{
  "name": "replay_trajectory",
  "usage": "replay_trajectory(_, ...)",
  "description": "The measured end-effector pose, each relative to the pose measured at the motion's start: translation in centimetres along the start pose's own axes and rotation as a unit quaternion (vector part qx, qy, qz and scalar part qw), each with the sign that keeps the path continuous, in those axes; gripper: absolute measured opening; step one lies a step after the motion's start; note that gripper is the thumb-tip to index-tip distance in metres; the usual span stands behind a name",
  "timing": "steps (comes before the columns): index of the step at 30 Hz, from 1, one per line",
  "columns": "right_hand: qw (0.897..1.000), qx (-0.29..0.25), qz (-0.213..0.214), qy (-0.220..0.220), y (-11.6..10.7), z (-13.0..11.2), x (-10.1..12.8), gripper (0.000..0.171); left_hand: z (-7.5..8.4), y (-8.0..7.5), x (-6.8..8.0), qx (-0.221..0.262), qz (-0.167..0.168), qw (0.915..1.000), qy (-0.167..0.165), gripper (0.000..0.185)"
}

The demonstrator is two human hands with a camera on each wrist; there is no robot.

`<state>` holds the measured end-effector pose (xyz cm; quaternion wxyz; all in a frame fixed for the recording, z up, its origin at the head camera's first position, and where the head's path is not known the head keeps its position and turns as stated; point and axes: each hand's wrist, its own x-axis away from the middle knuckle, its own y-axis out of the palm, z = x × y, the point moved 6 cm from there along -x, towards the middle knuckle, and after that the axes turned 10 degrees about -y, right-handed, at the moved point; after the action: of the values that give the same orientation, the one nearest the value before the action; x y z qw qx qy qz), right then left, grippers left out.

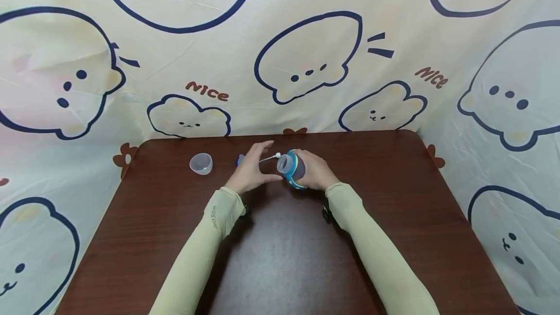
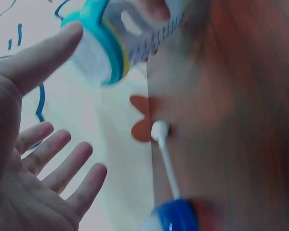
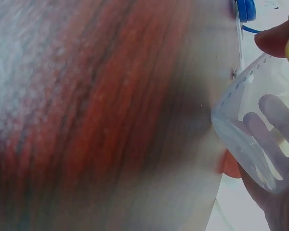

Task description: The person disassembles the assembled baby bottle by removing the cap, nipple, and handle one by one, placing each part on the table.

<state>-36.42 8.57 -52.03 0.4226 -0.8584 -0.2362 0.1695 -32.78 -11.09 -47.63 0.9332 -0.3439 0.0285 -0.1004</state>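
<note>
My right hand (image 1: pixel 318 171) grips a clear baby bottle (image 1: pixel 299 169) by its body, with fingers wrapped around it in the right wrist view. The bottle has a teal handled collar (image 2: pixel 116 55), and its uncapped threaded mouth tilts toward the left hand. My left hand (image 1: pixel 250 172) is held with fingers spread and nothing in its grasp. Its thumb lies near the bottle's mouth; I cannot tell whether they touch. Beyond that hand, a blue bottle top (image 2: pixel 178 215) lies on the table, with a thin straw (image 2: pixel 168 166) ending in a white ball.
A translucent cup-shaped cover (image 1: pixel 201 164) stands at the back left of the brown table (image 1: pixel 280 256). The table's back edge runs close behind the hands. A cloth printed with cartoon outlines (image 1: pixel 236 62) hangs behind and on both sides.
</note>
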Motion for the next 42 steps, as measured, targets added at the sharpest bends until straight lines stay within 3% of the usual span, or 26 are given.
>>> replay_trajectory(4, 1.000, 0.005, -0.002, -0.006, 0.1, -0.1, 0.0, 0.094, 0.5, 1.8, 0.1, 0.025, -0.030, 0.9992, 0.004, 0.100)
replay_trajectory(15, 0.999, 0.012, 0.010, -0.030, -0.1, -0.5, 0.3, 0.084, 0.6, 4.8, -0.3, 0.016, -0.048, 0.9984, -0.027, 0.094)
replay_trajectory(24, 0.999, 0.022, 0.007, -0.029, -0.1, -0.5, 0.2, 0.084, 0.8, 4.9, -0.6, 0.041, -0.030, 0.9986, -0.014, 0.076)
replay_trajectory(42, 1.000, 0.016, 0.003, -0.020, -0.2, -0.3, 0.4, 0.086, 1.3, 4.3, -0.5, 0.037, -0.013, 0.9992, -0.007, 0.073)
